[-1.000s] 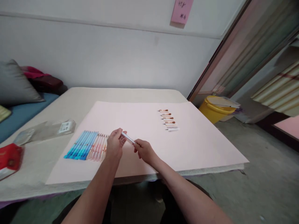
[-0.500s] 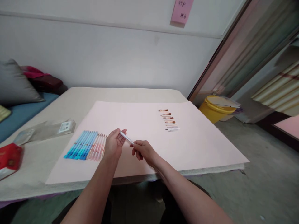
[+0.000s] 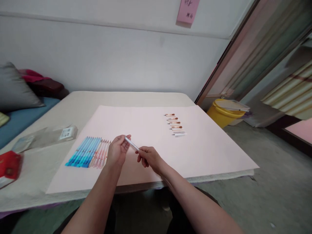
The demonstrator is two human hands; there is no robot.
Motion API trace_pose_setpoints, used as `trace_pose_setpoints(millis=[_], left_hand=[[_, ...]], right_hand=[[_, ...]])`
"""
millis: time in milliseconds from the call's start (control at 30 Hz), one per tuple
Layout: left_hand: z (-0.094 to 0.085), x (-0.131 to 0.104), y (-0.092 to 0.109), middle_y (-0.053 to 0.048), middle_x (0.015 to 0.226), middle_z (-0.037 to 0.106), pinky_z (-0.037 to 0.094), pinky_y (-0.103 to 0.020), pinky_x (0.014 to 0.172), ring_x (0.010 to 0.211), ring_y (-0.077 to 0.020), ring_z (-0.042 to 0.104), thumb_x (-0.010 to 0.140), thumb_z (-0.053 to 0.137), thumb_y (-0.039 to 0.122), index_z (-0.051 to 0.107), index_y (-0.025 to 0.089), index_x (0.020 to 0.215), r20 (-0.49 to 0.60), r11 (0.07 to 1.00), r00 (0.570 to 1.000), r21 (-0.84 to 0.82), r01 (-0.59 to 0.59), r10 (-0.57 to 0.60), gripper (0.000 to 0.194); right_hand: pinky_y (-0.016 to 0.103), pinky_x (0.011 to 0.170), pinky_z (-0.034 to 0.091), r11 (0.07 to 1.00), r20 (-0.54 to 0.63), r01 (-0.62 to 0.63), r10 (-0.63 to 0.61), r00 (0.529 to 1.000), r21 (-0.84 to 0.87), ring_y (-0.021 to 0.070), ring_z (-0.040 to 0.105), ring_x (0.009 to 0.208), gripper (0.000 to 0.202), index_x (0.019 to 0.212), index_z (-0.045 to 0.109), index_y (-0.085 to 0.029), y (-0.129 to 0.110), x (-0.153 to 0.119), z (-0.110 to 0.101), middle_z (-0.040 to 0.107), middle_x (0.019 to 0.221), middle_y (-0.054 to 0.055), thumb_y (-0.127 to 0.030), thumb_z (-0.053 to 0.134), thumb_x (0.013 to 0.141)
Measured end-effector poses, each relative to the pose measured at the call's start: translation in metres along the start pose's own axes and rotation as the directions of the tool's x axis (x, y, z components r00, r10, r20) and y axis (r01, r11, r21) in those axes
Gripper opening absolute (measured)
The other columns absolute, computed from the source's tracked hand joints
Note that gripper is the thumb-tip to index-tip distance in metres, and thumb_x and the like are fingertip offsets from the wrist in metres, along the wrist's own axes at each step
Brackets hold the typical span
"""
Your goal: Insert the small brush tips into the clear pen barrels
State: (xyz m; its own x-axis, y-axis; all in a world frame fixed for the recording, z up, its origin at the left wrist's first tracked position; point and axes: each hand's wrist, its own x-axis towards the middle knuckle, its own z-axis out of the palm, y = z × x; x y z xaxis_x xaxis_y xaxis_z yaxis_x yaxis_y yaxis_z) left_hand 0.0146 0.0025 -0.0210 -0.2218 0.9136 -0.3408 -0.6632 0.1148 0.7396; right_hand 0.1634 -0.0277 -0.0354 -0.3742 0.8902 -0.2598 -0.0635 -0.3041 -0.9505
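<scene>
Between my two hands, above the pink sheet (image 3: 146, 122), is a slim whitish pen (image 3: 132, 143). My left hand (image 3: 119, 148) is closed on its far end, thumb against fingers, palm partly turned up. At the near end, my right hand (image 3: 149, 156) pinches the pen between thumb and fingers. Just left of my left hand lies a row of blue pens (image 3: 83, 152), and beside it a row of pale pink pens (image 3: 98, 155), partly hidden by that hand. Several short pen parts with brown ends (image 3: 175, 123) lie in a column further right, with a pale clear piece (image 3: 179, 134) nearest me.
A clear plastic bag (image 3: 48, 138) with a label and a red packet (image 3: 10, 165) lie on the table's left side. Past the right edge stands a yellow bucket (image 3: 221, 115) on the floor. A wall (image 3: 122, 58) closes off the back.
The view has shifted very slightly. Both hands keep the same hold on the pen, and the laid-out pens and parts stay in place.
</scene>
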Motion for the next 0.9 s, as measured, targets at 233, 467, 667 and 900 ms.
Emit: trace_pose_setpoints(millis=[233, 467, 667, 900], left_hand=[[0.0028, -0.0003, 0.0014, -0.012, 0.09, 0.066, 0.052, -0.023, 0.064, 0.076, -0.0141, 0.063, 0.08, 0.053, 0.016, 0.059, 0.013, 0.08, 0.036, 0.999, 0.999, -0.035, 0.038, -0.036, 0.007], [-0.0004, 0.0004, -0.0003, -0.011, 0.087, 0.067, 0.051, -0.022, 0.064, 0.075, -0.0131, 0.064, 0.076, 0.059, 0.013, 0.054, 0.014, 0.075, -0.008, 1.0, 1.0, -0.011, -0.024, 0.024, 0.005], [0.0018, -0.0011, 0.0021, -0.015, 0.094, 0.066, 0.053, -0.025, 0.068, 0.082, -0.0163, 0.064, 0.079, 0.053, 0.011, 0.058, 0.012, 0.08, 0.068, 0.999, 0.997, -0.027, 0.027, -0.025, 0.005], [0.0033, -0.001, -0.0017, -0.015, 0.092, 0.066, 0.053, -0.027, 0.069, 0.087, -0.0186, 0.064, 0.081, 0.054, 0.018, 0.055, 0.012, 0.08, -0.006, 0.994, 0.999, -0.101, 0.03, -0.031, 0.006]], right_hand=[[0.019, 0.033, 0.023, 0.998, 0.024, -0.011, 0.01, 1.0, 0.066, 0.005, 0.041, 0.033, 0.026, 0.082, 0.059, -0.013, -0.0012, -0.0017, -0.0009, 0.06, 0.058, 0.0, -0.037, 0.052, 0.077], [0.019, 0.034, 0.026, 0.997, -0.019, 0.054, -0.055, 0.998, -0.062, 0.0053, 0.042, 0.032, 0.019, 0.08, 0.059, -0.014, 0.0038, 0.0008, 0.003, 0.059, 0.057, -0.002, -0.031, 0.051, 0.078], [0.021, 0.035, 0.02, 0.963, 0.158, -0.126, 0.089, 0.983, 0.24, 0.0044, 0.036, 0.032, 0.027, 0.085, 0.059, -0.012, 0.0024, -0.0035, -0.0001, 0.059, 0.058, 0.001, -0.038, 0.052, 0.079], [0.02, 0.036, 0.025, 0.992, -0.047, 0.085, -0.09, 0.995, -0.092, 0.0048, 0.041, 0.033, 0.019, 0.078, 0.056, -0.016, 0.0048, -0.0023, 0.0063, 0.057, 0.058, -0.003, -0.032, 0.048, 0.082]])
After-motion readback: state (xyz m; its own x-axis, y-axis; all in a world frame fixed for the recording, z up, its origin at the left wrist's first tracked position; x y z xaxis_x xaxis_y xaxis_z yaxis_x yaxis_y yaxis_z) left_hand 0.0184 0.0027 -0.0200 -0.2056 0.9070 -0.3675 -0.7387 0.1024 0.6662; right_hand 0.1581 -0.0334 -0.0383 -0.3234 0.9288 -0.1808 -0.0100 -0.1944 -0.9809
